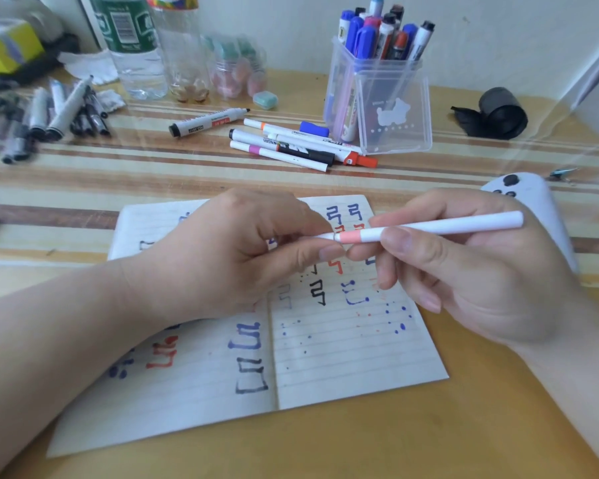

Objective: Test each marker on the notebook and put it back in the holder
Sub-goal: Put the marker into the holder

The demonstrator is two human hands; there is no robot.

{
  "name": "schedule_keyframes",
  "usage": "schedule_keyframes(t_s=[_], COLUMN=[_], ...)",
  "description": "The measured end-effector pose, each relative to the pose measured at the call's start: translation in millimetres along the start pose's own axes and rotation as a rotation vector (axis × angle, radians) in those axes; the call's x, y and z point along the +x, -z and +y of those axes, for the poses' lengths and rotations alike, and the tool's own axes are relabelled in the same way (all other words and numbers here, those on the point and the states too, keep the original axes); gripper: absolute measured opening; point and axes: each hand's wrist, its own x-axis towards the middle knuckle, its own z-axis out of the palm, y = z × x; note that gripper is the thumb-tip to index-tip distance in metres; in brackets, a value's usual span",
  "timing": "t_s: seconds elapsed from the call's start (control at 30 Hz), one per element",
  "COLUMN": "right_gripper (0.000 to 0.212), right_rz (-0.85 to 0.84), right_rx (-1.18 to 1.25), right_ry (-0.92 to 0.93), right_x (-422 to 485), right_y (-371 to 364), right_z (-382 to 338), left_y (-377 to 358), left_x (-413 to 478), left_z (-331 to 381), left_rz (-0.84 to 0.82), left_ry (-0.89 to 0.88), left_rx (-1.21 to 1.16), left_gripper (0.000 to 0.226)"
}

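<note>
A clear bottle (pixel 132 46) is holding water at the back left of the tabletop (pixel 498 426). Above the open notebook (pixel 343 357), the left hand (pixel 222 257) is pinching one end of a pink-banded white marker (pixel 429 229) in its grip. Behind, the clear holder (pixel 391 112) is standing packed with upright markers. The right hand (pixel 464 271) is holding the marker's barrel in its grip.

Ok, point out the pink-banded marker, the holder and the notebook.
pink-banded marker (pixel 464 224): head view, white barrel.
holder (pixel 395 133): head view, clear front wall.
notebook (pixel 353 368): head view, bare right page.
</note>
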Motion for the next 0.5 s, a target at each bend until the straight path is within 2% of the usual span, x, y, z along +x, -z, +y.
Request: schedule_keyframes(t_s=[0.2, 0.5], right_gripper=[0.027, 0.021], right_rz=[0.061, 0.084], right_rx=[-0.002, 0.077], right_ry=[0.008, -0.04], right_x=[-2.1, -4.6], right_y=[-7.2, -13.1], right_z=[5.2, -1.9], left_y=[0.6, 4.1], left_x=[0.6, -0.6], left_z=[4.0, 9.9], left_rz=[0.056, 0.049], left_ry=[-0.025, -0.069], left_rx=[0.044, 0.017], left_gripper=[0.03, 0.029])
